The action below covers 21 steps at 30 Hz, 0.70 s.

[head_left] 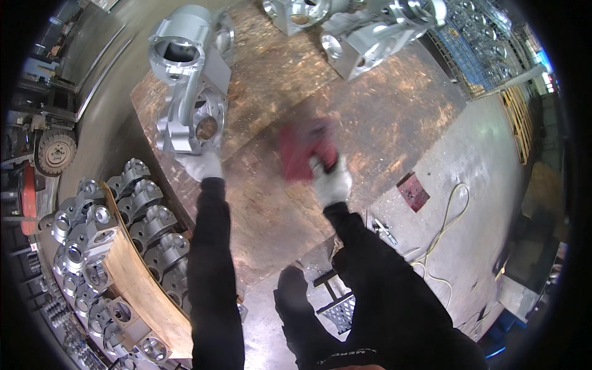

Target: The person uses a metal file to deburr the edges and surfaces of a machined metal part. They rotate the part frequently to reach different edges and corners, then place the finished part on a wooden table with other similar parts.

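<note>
My right hand (332, 180), in a white glove, grips the near edge of a flat dark-red sheet (297, 154) above the middle of the wooden tabletop (259, 216). Motion smears the sheet, and I cannot make out whether it is cloth or an abrasive pad. Against the near end of a grey metal casting (185, 117) rests my gloved left hand (203, 165). The casting has round bores and stands at the table's left edge. It hides most of the left fingers, so their grip does not show.
More grey castings (370, 46) stand at the table's far edge. Rows of castings (154, 228) with a wooden divider (139, 271) fill the left side. A wire basket (475, 55) is at the far right. Another red sheet (413, 192) and a looped hose (445, 229) lie on the floor.
</note>
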### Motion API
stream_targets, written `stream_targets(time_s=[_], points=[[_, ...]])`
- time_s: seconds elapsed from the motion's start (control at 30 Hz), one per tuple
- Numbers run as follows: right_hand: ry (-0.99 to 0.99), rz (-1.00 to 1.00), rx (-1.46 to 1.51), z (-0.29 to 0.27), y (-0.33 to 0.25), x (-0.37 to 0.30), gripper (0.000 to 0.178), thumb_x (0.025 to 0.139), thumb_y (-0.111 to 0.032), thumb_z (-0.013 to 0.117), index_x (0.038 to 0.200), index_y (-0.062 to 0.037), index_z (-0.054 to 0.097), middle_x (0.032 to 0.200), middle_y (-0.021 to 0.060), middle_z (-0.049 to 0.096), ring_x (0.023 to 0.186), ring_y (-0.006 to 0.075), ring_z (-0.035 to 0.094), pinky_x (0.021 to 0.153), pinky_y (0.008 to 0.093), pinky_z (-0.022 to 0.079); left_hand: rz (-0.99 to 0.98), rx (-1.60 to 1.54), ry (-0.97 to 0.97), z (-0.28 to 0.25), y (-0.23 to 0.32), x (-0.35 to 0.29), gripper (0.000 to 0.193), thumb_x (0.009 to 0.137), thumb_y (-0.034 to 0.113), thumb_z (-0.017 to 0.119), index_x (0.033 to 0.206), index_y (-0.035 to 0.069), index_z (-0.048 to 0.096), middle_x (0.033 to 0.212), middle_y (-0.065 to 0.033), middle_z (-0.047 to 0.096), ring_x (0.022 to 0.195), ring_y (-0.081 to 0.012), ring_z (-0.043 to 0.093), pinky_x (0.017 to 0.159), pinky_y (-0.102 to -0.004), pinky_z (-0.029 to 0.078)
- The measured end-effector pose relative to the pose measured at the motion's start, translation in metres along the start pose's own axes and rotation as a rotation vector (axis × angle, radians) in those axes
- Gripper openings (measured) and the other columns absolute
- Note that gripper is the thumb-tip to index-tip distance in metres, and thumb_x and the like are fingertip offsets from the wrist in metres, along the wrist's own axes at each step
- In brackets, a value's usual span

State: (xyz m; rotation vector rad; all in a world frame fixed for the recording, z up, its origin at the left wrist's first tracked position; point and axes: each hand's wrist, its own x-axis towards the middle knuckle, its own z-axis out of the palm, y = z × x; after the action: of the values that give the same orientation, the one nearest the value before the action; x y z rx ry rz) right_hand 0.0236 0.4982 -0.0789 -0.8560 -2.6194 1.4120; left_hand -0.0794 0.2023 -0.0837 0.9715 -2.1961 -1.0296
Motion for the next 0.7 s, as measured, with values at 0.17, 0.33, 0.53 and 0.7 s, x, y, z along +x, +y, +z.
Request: stream_targets(time_s=[0.17,0.33,0.53,0.7], points=[[0.318,-0.121,0.034,-0.130,0.057,0.121,0.115,0.077,-0.072,0.080,0.153,0.0047,0.039,0.139,0.0327,0.061,0.128,0.0449,0.062,0.106,0.0470,0.049,-0.162,-0.107,0.170,0.024,0.046,-0.098,0.109,0.073,0.028,0.092,0.148,-0.012,0.024,0.128,-0.0315,0.064,0.116,-0.0419,0.068,0.097,-0.0449,0.055],[0.266,-0.183,-0.157,-0.199,0.103,0.195,0.114,0.075,-0.080,0.074,0.148,0.0034,0.048,0.139,0.0306,0.062,0.131,0.0426,0.060,0.110,0.0448,0.046,-0.113,-0.030,0.178,0.001,0.025,-0.138,0.097,0.071,0.027,0.088,0.136,-0.016,0.031,0.117,-0.0334,0.066,0.106,-0.0433,0.071,0.090,-0.0462,0.057],[0.901,-0.812,-0.087,-0.237,0.178,0.092,0.048,0.092,-0.029,0.076,0.132,-0.0056,0.063,0.130,0.0186,0.068,0.120,0.0373,0.066,0.103,0.0431,0.052,0.006,-0.185,0.058,-0.067,-0.011,-0.204,0.084,0.076,0.013,0.088,0.139,-0.012,0.038,0.126,-0.0243,0.066,0.115,-0.0318,0.067,0.101,-0.0405,0.052],[0.527,-0.386,-0.177,-0.217,0.369,0.001,0.036,0.090,-0.020,0.073,0.122,-0.0065,0.065,0.111,0.0205,0.073,0.106,0.0409,0.071,0.094,0.0476,0.056,0.515,-0.238,-0.023,-0.138,-0.084,-0.257,0.082,0.082,0.016,0.083,0.147,-0.003,0.037,0.136,-0.0199,0.059,0.121,-0.0316,0.063,0.103,-0.0418,0.051]])
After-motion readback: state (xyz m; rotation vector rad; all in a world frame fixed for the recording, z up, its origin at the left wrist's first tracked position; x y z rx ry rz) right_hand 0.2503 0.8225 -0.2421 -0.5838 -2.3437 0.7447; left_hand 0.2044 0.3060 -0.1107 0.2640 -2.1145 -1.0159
